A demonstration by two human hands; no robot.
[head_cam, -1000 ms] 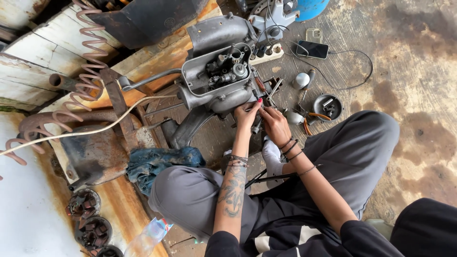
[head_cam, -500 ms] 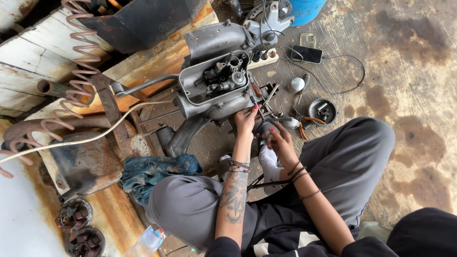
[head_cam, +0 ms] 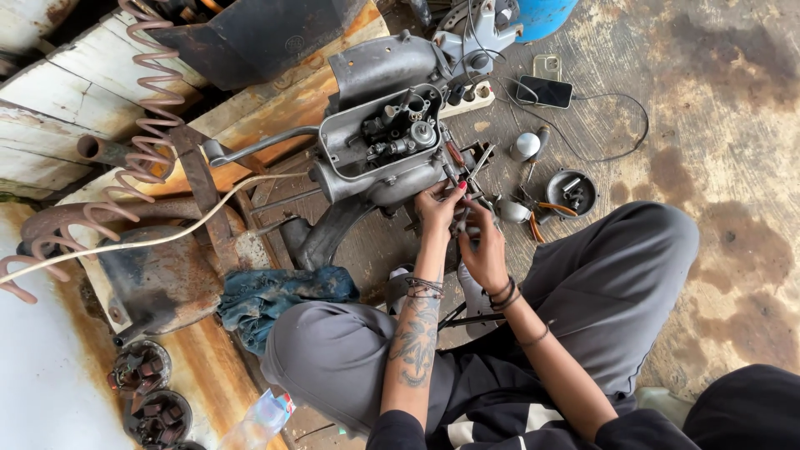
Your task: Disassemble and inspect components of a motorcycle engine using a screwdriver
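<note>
Grey metal engine case [head_cam: 379, 146] sits upper centre of frame, tilted on the planks, its cover off so the gears and shafts inside show. Dirty, oily, dull silver. A long bent lever sticks out from it toward the left. Small pliers [head_cam: 463, 218] just below the case at centre frame, dark metal, held upright between both hands, tip pointing up at the case's lower right edge. Jaws too small to tell.
</note>
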